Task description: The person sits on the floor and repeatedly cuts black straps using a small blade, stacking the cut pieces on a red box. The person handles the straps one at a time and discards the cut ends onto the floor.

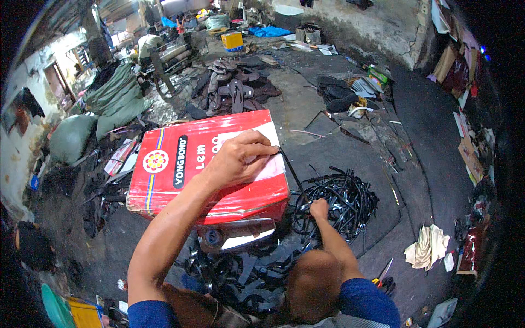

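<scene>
A red cardboard box (164, 191) stands in front of me. My left hand (243, 156) rests on its top by the right edge, thumb and fingers pinched on the end of a thin black strip (292, 172). From there the strip slants down over the box's side toward my right hand (319, 209), which is closed around it at the near edge of a tangled heap of glossy black strips (350, 199). The strip's other end is lost in the heap. Below the box, more flat black pieces (257, 284) lie between my legs.
Scissors (383, 274) and a crumpled beige cloth (427, 247) lie on the floor at right. Beyond the box is a pile of dark sandals (235, 87). Green sacks (74, 138) stand at left. A person (149, 46) bends near a yellow crate (232, 41) at the back.
</scene>
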The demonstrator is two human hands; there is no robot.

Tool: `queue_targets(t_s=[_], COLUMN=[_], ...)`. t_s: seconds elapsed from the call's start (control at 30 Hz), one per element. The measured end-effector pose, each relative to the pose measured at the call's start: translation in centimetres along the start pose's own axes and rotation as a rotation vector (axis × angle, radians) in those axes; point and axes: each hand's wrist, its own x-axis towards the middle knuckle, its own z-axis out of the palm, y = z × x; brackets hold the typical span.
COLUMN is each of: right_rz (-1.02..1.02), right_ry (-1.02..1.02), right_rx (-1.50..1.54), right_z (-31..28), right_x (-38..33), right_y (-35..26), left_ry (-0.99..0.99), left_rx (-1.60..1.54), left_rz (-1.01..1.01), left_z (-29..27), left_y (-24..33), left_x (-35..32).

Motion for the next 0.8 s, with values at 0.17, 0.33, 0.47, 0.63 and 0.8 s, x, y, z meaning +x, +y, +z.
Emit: queue_targets(t_s=[0.17, 0.33, 0.47, 0.63, 0.8], right_rz=[-0.087, -0.161, -0.057, 0.103, -0.071], right_ry=[-0.017, 0.118, 0.059, 0.239, 0.545], right_rx=[-0.091, -0.243, -0.035, -0.234, -0.518], right_z=[-0.9, -2.5, -2.2, -8.5, -11.9], right_x=[-0.5, 4.2, 1.7, 5.6, -0.6], right_y=[-2.5, 3.0, -0.9, 5.1, 5.0], left_ry=[0.008, -0.004, -0.018, -0.044, -0.012], left_rx=[0.041, -0.005, 0.023, 0.02, 0.092], left_rz=[-0.003, 0.043, -0.062, 0.065, 0.005], left_z=[-1.0, 0.3, -1.1, 0.3, -0.4], left_y=[-0.4, -0.1, 0.1, 0.3, 0.4], left_x=[-1.9, 0.1, -2.5, -0.1, -1.1])
